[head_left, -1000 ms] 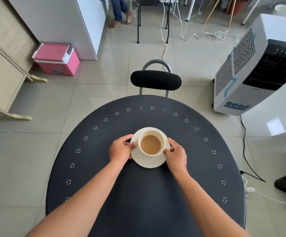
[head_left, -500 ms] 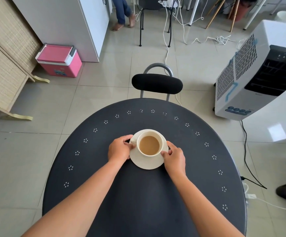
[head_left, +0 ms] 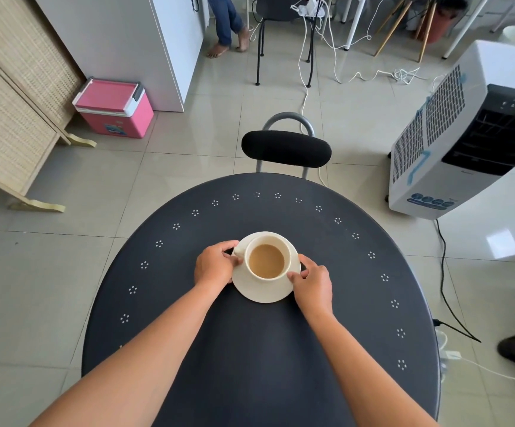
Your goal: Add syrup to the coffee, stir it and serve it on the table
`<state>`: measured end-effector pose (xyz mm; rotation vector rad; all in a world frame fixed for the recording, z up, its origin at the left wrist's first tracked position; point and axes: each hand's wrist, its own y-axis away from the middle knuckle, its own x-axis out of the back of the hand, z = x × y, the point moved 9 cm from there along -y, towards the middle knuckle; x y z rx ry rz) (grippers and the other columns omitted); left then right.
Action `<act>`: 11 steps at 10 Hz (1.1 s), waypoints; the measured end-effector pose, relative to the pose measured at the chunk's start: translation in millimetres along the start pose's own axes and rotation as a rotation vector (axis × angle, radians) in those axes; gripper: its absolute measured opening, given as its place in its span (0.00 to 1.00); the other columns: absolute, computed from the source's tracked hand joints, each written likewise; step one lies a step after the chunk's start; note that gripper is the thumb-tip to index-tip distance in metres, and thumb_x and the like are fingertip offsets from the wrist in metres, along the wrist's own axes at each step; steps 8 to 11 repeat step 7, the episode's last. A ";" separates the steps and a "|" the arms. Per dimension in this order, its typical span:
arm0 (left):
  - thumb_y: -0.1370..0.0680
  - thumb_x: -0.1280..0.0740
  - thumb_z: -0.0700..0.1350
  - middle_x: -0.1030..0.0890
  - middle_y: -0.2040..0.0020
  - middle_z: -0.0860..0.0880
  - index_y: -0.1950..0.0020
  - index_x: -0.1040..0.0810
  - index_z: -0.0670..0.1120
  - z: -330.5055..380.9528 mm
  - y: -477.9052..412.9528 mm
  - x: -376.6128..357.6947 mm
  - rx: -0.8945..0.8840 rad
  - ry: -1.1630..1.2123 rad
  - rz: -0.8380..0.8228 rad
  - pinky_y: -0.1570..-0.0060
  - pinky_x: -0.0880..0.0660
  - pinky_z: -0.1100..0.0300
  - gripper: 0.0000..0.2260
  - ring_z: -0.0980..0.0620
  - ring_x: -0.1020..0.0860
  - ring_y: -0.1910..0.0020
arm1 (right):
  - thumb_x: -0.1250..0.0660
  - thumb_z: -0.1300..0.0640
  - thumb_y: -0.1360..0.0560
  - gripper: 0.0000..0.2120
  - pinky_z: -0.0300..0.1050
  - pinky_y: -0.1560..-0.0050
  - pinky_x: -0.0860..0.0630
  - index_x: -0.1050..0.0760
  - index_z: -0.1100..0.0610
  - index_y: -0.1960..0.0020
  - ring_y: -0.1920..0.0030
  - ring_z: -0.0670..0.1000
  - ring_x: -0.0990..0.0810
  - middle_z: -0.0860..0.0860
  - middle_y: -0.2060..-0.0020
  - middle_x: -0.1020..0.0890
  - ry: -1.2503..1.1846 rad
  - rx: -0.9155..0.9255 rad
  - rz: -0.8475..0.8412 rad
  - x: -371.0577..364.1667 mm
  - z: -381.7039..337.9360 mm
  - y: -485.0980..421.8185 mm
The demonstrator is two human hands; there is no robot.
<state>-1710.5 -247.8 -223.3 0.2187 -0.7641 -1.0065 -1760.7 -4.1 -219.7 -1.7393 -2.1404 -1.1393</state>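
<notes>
Still both hands (head_left: pixel 213 267) (head_left: pixel 314 284) on saucer (head_left: pixel 265 293)

The round dark table (head_left: pixel 250 349) I stand at has small white dot clusters ringing its edge, and across from me a chair (head_left: pixel 286 148) with a black padded backrest is tucked against it. The floor (head_left: pixel 65 288) is pale glossy tile with a bright patch of light (head_left: pixel 502 243) to my right. On my left a woven screen (head_left: pixel 10 103) leans near a pink cooler box (head_left: pixel 114 107) beside a white cabinet (head_left: pixel 145 41). On my right a white air cooler (head_left: pixel 471 134) stands with a black cable (head_left: pixel 444 272) trailing from it. Farther back, white cords (head_left: pixel 373 73) lie tangled by a second black chair (head_left: pixel 281 13) and someone's bare feet (head_left: pixel 228 47)
</notes>
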 end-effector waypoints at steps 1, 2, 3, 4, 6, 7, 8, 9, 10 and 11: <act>0.27 0.32 0.41 0.17 0.64 0.54 0.46 0.16 0.59 -4.9 2.3 -0.1 -0.003 -0.016 0.000 0.54 0.16 0.47 0.16 0.49 0.16 0.56 | 0.37 0.59 0.25 0.16 0.45 0.58 0.27 0.24 0.45 0.41 0.57 0.56 0.22 0.62 0.56 0.23 -0.006 0.015 -0.003 -1.5 2.4 2.7; 0.27 0.32 0.39 0.19 0.66 0.54 0.49 0.16 0.60 -9.1 3.6 0.4 -0.015 -0.030 0.004 0.51 0.18 0.45 0.16 0.46 0.17 0.53 | 0.37 0.60 0.25 0.16 0.44 0.58 0.28 0.24 0.44 0.41 0.57 0.55 0.23 0.61 0.58 0.24 -0.005 0.020 -0.010 -2.9 3.9 5.4; 0.27 0.33 0.39 0.20 0.66 0.53 0.48 0.16 0.59 -11.7 5.1 0.9 -0.032 -0.033 0.001 0.50 0.18 0.45 0.16 0.45 0.17 0.52 | 0.36 0.59 0.25 0.17 0.45 0.57 0.28 0.24 0.44 0.40 0.57 0.54 0.22 0.63 0.55 0.22 -0.001 0.032 -0.009 -4.6 5.6 7.1; 0.26 0.34 0.39 0.18 0.61 0.52 0.44 0.16 0.57 -12.5 9.3 2.7 -0.044 -0.038 0.001 0.49 0.19 0.44 0.17 0.45 0.18 0.51 | 0.36 0.59 0.25 0.18 0.44 0.57 0.28 0.24 0.44 0.39 0.57 0.53 0.22 0.62 0.54 0.22 0.008 0.039 -0.023 -6.5 6.3 9.1; 0.22 0.34 0.43 0.18 0.48 0.49 0.32 0.23 0.53 -11.0 24.0 5.2 -0.056 -0.044 -0.007 0.41 0.23 0.44 0.18 0.43 0.19 0.47 | 0.35 0.54 0.24 0.24 0.46 0.53 0.29 0.33 0.50 0.28 0.53 0.50 0.23 0.53 0.53 0.21 0.035 0.031 -0.086 -4.6 9.9 12.0; 0.20 0.35 0.47 0.20 0.45 0.50 0.32 0.24 0.54 -13.2 32.4 14.4 -0.097 -0.099 0.048 0.41 0.24 0.49 0.16 0.47 0.21 0.44 | 0.34 0.52 0.23 0.28 0.45 0.51 0.30 0.37 0.51 0.25 0.50 0.50 0.23 0.53 0.46 0.22 0.028 0.037 -0.035 14.1 4.1 17.4; 0.20 0.35 0.47 0.20 0.45 0.50 0.32 0.24 0.54 -13.2 32.4 14.4 -0.097 -0.099 0.048 0.41 0.24 0.49 0.16 0.47 0.21 0.44 | 0.34 0.52 0.23 0.28 0.45 0.51 0.30 0.37 0.51 0.25 0.50 0.50 0.23 0.53 0.46 0.22 0.028 0.037 -0.035 14.1 4.1 17.4; 0.20 0.35 0.47 0.20 0.45 0.50 0.32 0.24 0.54 -13.2 32.4 14.4 -0.097 -0.099 0.048 0.41 0.24 0.49 0.16 0.47 0.21 0.44 | 0.34 0.52 0.23 0.28 0.45 0.51 0.30 0.37 0.51 0.25 0.50 0.50 0.23 0.53 0.46 0.22 0.028 0.037 -0.035 14.1 4.1 17.4; 0.20 0.35 0.47 0.20 0.45 0.50 0.32 0.24 0.54 -13.2 32.4 14.4 -0.097 -0.099 0.048 0.41 0.24 0.49 0.16 0.47 0.21 0.44 | 0.34 0.52 0.23 0.28 0.45 0.51 0.30 0.37 0.51 0.25 0.50 0.50 0.23 0.53 0.46 0.22 0.028 0.037 -0.035 14.1 4.1 17.4; 0.20 0.35 0.47 0.20 0.45 0.50 0.32 0.24 0.54 -13.2 32.4 14.4 -0.097 -0.099 0.048 0.41 0.24 0.49 0.16 0.47 0.21 0.44 | 0.34 0.52 0.23 0.28 0.45 0.51 0.30 0.37 0.51 0.25 0.50 0.50 0.23 0.53 0.46 0.22 0.028 0.037 -0.035 14.1 4.1 17.4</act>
